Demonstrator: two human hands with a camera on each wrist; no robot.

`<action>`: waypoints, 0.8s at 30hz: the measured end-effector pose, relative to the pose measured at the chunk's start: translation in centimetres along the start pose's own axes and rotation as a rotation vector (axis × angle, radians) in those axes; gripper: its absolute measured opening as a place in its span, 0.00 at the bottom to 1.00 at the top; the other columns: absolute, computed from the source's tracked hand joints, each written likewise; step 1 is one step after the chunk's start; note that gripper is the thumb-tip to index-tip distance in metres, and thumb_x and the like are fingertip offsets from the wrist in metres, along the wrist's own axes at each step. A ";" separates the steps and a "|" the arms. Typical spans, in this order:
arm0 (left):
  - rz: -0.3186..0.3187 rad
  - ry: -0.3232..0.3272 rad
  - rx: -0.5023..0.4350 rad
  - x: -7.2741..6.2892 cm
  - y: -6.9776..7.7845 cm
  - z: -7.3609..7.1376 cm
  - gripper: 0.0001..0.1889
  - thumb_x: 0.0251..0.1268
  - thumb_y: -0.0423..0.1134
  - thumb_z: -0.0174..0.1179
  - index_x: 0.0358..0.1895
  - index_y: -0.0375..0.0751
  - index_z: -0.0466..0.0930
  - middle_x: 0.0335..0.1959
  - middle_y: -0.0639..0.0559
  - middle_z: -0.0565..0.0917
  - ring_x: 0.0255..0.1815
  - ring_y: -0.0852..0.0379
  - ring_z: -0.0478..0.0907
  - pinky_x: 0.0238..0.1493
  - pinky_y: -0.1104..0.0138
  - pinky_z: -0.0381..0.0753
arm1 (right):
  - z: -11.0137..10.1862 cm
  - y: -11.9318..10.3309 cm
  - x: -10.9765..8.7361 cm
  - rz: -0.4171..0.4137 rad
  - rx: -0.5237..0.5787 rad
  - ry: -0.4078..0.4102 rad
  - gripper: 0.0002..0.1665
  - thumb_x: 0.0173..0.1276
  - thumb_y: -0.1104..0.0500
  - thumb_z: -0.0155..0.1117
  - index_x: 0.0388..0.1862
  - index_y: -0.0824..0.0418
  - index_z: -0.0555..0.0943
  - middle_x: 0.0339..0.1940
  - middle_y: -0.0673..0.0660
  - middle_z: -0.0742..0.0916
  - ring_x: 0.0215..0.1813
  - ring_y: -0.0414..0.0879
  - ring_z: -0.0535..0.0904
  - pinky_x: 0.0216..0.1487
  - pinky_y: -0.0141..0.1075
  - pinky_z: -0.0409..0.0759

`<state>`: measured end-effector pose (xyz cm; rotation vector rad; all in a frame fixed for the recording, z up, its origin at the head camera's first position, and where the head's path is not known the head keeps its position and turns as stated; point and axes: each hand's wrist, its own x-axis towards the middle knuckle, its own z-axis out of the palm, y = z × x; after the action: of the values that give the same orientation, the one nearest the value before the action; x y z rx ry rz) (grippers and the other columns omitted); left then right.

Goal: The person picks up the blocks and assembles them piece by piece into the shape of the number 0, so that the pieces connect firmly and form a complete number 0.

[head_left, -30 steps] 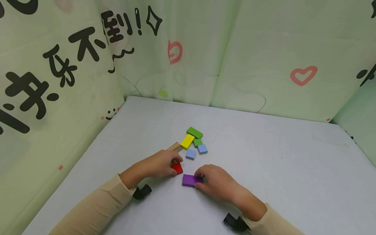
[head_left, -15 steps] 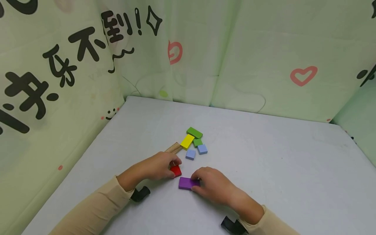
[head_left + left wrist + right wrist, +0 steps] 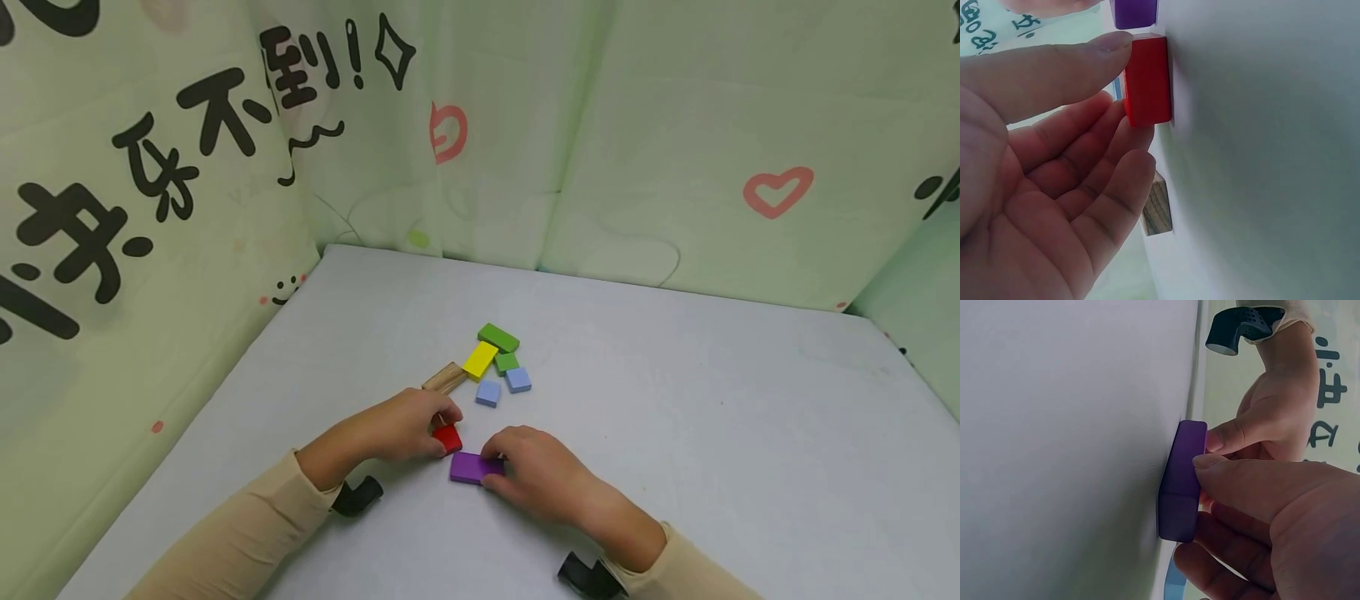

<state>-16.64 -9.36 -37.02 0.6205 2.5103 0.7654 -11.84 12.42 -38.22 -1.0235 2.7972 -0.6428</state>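
On the white table my left hand (image 3: 401, 425) grips a small red block (image 3: 448, 438), thumb on the near side and fingers on the far side. Close to its right lies a purple rectangular block (image 3: 467, 468), flat on the table, and my right hand (image 3: 543, 475) pinches its right end between thumb and fingers. In the left wrist view the thumb touches the red block (image 3: 1149, 81), with the purple block (image 3: 1135, 12) just past it. The right wrist view has the thumb against the purple block (image 3: 1182, 478); the red block is hidden there.
Behind the hands lie a wooden block (image 3: 444, 378), a yellow block (image 3: 480, 361), a long green block (image 3: 498, 337), a small green block (image 3: 506, 363) and two light blue blocks (image 3: 488, 393). A printed pale green curtain (image 3: 637, 150) hangs around the table (image 3: 712, 433).
My right hand has slid the purple block left and slightly nearer to me. My left hand has shifted the red block slightly left and nearer. The other blocks stay put.
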 end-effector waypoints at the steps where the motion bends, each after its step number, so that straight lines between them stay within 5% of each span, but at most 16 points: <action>1: 0.002 0.000 -0.001 -0.1 0.0 0.0 0.21 0.59 0.30 0.71 0.56 0.38 0.80 0.44 0.53 0.82 0.46 0.55 0.76 0.53 0.60 0.78 | 0.0 0.0 0.0 0.002 0.000 -0.001 0.12 0.64 0.60 0.73 0.44 0.63 0.84 0.39 0.53 0.86 0.42 0.45 0.79 0.48 0.41 0.80; 24: 0.006 0.023 0.012 -0.4 -0.4 0.0 0.21 0.58 0.29 0.72 0.55 0.37 0.81 0.41 0.54 0.81 0.45 0.56 0.77 0.52 0.62 0.78 | 0.2 -0.6 0.5 0.028 0.016 0.001 0.12 0.63 0.61 0.73 0.43 0.64 0.83 0.39 0.54 0.86 0.42 0.47 0.80 0.48 0.43 0.80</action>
<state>-16.41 -9.88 -37.09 0.6272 2.5365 0.7645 -11.81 11.61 -38.16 -0.9790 2.7978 -0.6609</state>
